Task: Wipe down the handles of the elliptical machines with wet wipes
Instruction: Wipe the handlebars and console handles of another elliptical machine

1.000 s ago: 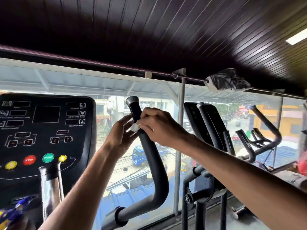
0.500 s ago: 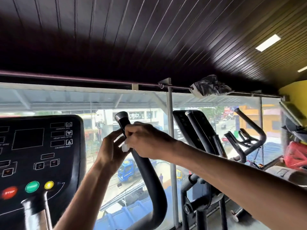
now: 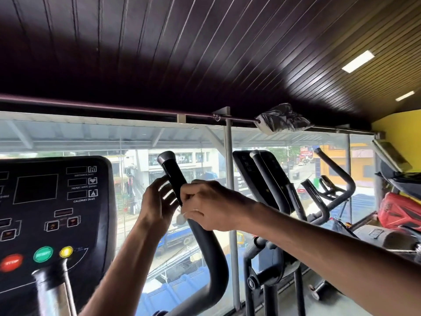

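Head view, one handle (image 3: 173, 179), left hand (image 3: 155, 202), right hand (image 3: 215, 207) pinching one wipe (image 3: 183, 215)

Open gap between console (image 3: 52, 201) and handle (image 3: 210, 254), window post (image 3: 228, 160) close behind handle, neighbouring machine (image 3: 262, 179) crowding the right

black handle (image 3: 174, 179), white wipe (image 3: 182, 216)

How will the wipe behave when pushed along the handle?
Probably floppy: the wipe is bunched into a small wad under the right hand. Likely light, being so small. It may slide easily, since the handle looks smooth.
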### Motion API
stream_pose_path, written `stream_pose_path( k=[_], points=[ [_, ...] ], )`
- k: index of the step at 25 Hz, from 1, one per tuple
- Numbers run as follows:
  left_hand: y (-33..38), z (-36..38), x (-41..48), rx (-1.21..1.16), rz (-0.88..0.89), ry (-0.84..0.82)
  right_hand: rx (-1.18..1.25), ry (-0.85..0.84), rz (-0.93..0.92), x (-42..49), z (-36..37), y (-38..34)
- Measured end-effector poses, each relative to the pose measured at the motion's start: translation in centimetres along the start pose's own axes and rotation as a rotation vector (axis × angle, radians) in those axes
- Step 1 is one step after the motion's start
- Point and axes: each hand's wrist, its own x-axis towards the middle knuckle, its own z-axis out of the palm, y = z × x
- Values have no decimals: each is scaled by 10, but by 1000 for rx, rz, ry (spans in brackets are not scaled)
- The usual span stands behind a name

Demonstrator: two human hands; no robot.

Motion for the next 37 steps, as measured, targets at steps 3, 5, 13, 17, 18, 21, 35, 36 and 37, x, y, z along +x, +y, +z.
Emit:
stream_pose_path(
  k=[3, 5, 13, 17, 18, 21, 35, 36, 37],
  points=[
    [1, 2, -1, 1, -10, 16, 10, -2, 25, -6, 2, -4],
    [2, 4, -3, 4, -8, 22, -14, 41, 20, -14, 6, -8],
    [3, 5, -6, 13, -2, 27, -25, 128, 83, -9, 13, -8],
    [1, 4, -4, -19, -7, 18, 64, -44, -4, -27, 2, -7],
    [0, 3, -4, -21, -5, 16, 86, -68, -8, -31, -1, -5],
    [-4, 3, -5, -54, -8, 9, 58, 20, 12, -29, 2, -6],
    [-14, -15, -14, -53, 29, -148, 245, 89, 65, -60, 4, 1],
    [-13, -15, -14, -54, 31, -145, 219, 111, 72, -58, 5, 1],
    [-14, -16, -13, -54, 33, -141, 185, 147, 80, -57, 7, -1]
  ],
)
